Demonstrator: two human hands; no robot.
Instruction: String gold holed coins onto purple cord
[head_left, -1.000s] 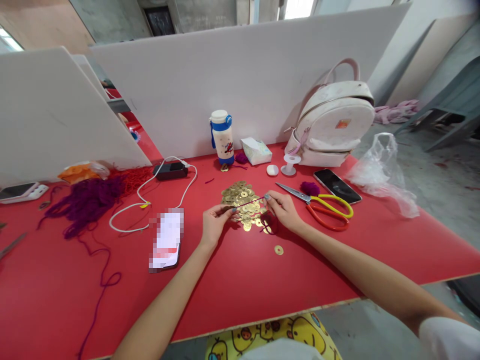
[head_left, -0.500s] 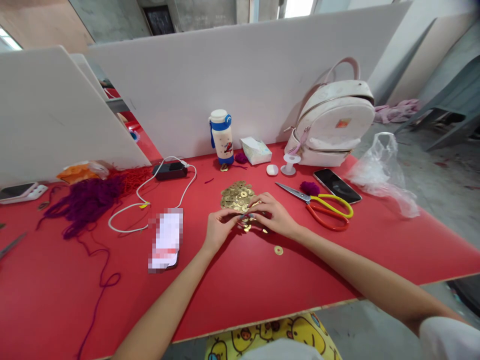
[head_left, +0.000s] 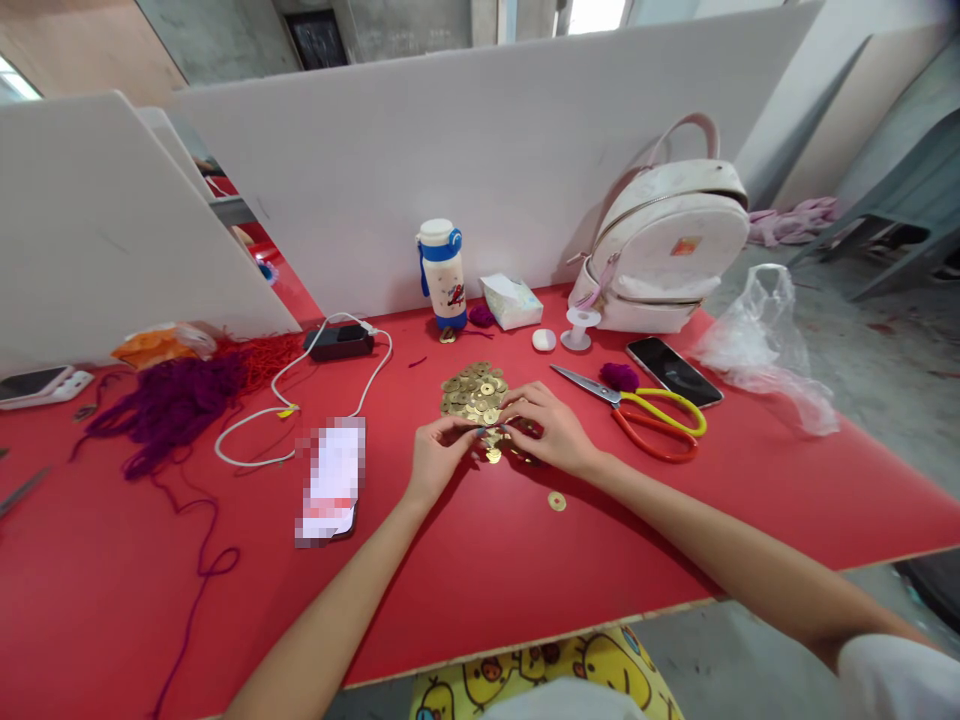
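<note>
A heap of gold holed coins (head_left: 474, 390) lies on the red table (head_left: 480, 560). My left hand (head_left: 437, 458) rests at the heap's near edge with its fingertips pinched together. My right hand (head_left: 547, 428) lies over the near right part of the heap, fingers bent down onto the coins, meeting the left fingertips. What the fingers pinch is too small to name; a thin dark thread shows between them. One loose coin (head_left: 556, 501) lies alone just in front of my right wrist.
Yellow-and-red scissors (head_left: 637, 410), a purple tuft (head_left: 619, 376) and a black phone (head_left: 674, 370) lie to the right. A phone (head_left: 331, 480), white cable (head_left: 300, 400) and purple yarn (head_left: 169, 400) lie left. Bottle (head_left: 442, 272), tissue pack (head_left: 511, 300), spool (head_left: 580, 326) and backpack (head_left: 664, 245) stand behind.
A second ago both hands held a purple thread stretched above the coins. They have since come down and together onto the near edge of the heap.
</note>
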